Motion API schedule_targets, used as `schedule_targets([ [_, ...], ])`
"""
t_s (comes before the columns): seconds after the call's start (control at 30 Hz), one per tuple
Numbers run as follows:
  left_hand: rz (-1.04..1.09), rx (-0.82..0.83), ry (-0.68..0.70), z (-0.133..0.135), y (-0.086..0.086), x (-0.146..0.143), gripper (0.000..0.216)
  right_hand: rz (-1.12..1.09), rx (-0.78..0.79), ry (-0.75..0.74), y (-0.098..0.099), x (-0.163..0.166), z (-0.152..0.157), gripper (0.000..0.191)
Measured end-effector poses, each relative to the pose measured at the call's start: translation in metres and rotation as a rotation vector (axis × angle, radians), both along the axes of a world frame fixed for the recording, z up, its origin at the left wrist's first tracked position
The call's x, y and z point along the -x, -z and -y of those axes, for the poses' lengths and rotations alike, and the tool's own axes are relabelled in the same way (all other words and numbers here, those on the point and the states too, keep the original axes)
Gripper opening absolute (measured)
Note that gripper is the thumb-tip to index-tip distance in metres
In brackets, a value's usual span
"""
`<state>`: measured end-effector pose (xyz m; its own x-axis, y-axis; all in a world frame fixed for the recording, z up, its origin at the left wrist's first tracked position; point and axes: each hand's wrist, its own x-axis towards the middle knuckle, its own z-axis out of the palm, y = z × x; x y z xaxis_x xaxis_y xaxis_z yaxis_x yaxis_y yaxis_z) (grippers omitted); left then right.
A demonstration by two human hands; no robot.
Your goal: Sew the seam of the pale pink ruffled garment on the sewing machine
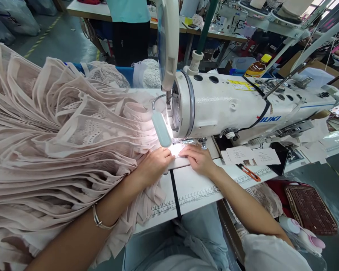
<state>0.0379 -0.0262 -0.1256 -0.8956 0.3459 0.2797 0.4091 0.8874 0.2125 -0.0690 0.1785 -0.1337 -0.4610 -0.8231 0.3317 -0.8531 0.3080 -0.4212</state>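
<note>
A large heap of pale pink sheer fabric [53,143] with lace panels covers the left of the white sewing table [197,188]. My left hand [154,163] lies flat on the fabric's edge just left of the presser foot [186,142] of the white sewing machine [243,105]. My right hand [199,158] presses down on the fabric just right of the needle area. A small lamp [161,130] lights the spot between my fingers, which is washed out by glare. A bracelet sits on my left wrist.
Orange thread snips [250,172], paper slips [251,155] and a dark phone [279,158] lie on the table to the right. A person in a teal top [128,26] stands behind at other tables. A brown seat pad [310,209] lies lower right.
</note>
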Motion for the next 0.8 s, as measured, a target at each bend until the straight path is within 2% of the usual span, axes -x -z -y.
schedule_targets([
  [0.2, -0.03, 0.065, -0.022, -0.006, -0.003, -0.003, 0.026, -0.029, 0.04, -0.061, -0.004, -0.001, -0.001, 0.04],
  [0.37, -0.027, 0.001, -0.062, -0.003, 0.003, -0.005, 0.027, -0.103, -0.044, -0.15, -0.009, -0.002, -0.003, 0.039],
  [0.57, -0.016, -0.007, -0.071, 0.0, 0.01, -0.01, 0.04, -0.155, -0.09, -0.148, -0.006, -0.001, -0.006, 0.041],
  [0.8, -0.005, -0.012, -0.092, -0.001, 0.011, -0.008, 0.037, -0.153, -0.109, -0.152, -0.005, 0.0, -0.007, 0.044],
])
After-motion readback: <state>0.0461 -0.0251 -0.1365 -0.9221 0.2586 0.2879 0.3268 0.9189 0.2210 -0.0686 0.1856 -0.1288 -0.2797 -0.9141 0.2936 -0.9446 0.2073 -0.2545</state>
